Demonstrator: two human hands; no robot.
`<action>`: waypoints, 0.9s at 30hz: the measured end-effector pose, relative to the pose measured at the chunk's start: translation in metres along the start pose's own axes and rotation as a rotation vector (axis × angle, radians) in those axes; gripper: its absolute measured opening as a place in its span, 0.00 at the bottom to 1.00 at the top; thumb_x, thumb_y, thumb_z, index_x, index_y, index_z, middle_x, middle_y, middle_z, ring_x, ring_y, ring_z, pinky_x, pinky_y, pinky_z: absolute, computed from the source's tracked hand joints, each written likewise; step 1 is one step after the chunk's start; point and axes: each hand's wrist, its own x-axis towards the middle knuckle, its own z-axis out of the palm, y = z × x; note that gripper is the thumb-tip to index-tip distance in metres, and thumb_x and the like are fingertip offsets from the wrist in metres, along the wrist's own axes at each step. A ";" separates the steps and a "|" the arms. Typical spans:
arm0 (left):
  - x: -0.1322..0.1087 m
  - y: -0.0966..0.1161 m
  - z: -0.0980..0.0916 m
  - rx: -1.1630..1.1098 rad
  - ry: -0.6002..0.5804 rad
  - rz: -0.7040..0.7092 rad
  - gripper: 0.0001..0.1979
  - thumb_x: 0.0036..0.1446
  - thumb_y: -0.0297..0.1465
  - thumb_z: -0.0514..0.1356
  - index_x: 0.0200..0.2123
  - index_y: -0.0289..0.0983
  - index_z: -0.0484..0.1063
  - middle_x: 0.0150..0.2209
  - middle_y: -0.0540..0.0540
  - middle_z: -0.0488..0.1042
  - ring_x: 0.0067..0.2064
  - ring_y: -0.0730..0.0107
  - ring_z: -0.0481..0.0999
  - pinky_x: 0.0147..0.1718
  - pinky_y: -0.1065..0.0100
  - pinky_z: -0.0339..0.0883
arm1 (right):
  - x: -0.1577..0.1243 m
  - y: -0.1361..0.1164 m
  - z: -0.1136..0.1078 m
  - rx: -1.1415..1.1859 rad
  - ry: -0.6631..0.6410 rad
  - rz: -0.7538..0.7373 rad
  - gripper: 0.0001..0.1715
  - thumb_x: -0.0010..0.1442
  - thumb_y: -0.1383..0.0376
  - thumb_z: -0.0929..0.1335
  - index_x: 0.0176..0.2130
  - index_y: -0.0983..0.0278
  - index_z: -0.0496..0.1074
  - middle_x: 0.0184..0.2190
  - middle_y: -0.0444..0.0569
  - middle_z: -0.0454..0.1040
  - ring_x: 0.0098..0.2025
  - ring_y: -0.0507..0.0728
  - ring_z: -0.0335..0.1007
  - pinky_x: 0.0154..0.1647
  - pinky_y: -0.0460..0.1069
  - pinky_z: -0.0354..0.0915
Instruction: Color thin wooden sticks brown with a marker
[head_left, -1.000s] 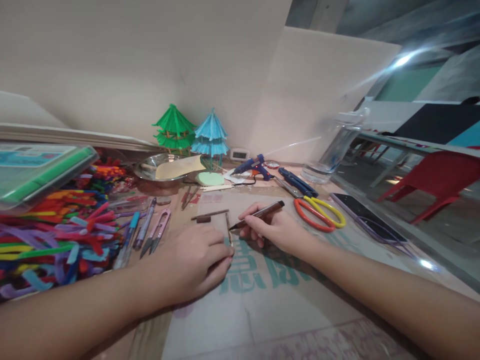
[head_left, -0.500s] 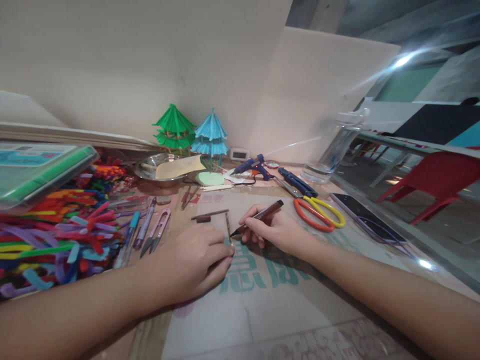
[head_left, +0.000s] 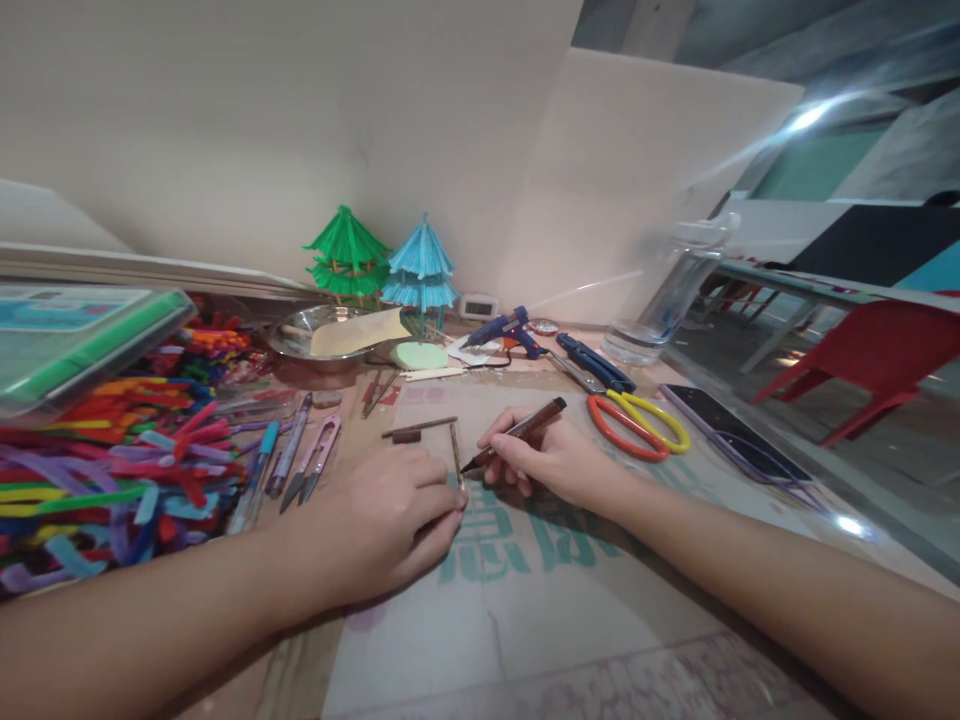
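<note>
My left hand [head_left: 382, 520] rests on the sheet and pinches the near end of a thin stick [head_left: 457, 455], partly dark brown and partly pale. In my right hand [head_left: 540, 455] is a brown marker [head_left: 536, 420], uncapped, its dark tip touching or almost touching the stick's side. A second, all-brown stick [head_left: 420, 427] lies just beyond my left hand. Beside it is the brown marker cap [head_left: 406, 437]. Under both hands spreads a pale printed sheet [head_left: 420, 640] with large green characters.
Colourful pipe cleaners [head_left: 112, 480] and pink snips [head_left: 319, 455] lie at left. Behind stand green [head_left: 346, 250] and blue [head_left: 422, 265] pagoda-like models, a metal bowl [head_left: 289, 345] and a glue gun [head_left: 506, 330]. At right are scissors [head_left: 637, 425], a phone [head_left: 727, 430] and a clear jug [head_left: 667, 290].
Hardly anything differs. Both hands keep the same grip on stick and marker, and the marker tip stays at the stick with at most a tiny shift.
</note>
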 end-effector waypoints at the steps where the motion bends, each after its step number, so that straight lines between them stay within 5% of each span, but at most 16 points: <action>1: 0.000 0.000 0.000 -0.002 -0.001 0.000 0.15 0.64 0.29 0.50 0.33 0.36 0.76 0.27 0.46 0.70 0.29 0.66 0.68 0.27 0.65 0.58 | 0.000 0.000 0.000 -0.005 -0.007 -0.001 0.12 0.55 0.57 0.68 0.32 0.64 0.67 0.20 0.43 0.73 0.17 0.47 0.60 0.16 0.42 0.59; 27: 0.000 -0.001 0.001 -0.009 -0.007 -0.004 0.15 0.65 0.29 0.50 0.33 0.36 0.76 0.27 0.46 0.70 0.30 0.65 0.68 0.29 0.64 0.57 | 0.001 0.007 -0.001 0.014 -0.001 -0.032 0.15 0.57 0.55 0.67 0.37 0.65 0.67 0.24 0.44 0.73 0.17 0.46 0.61 0.15 0.42 0.59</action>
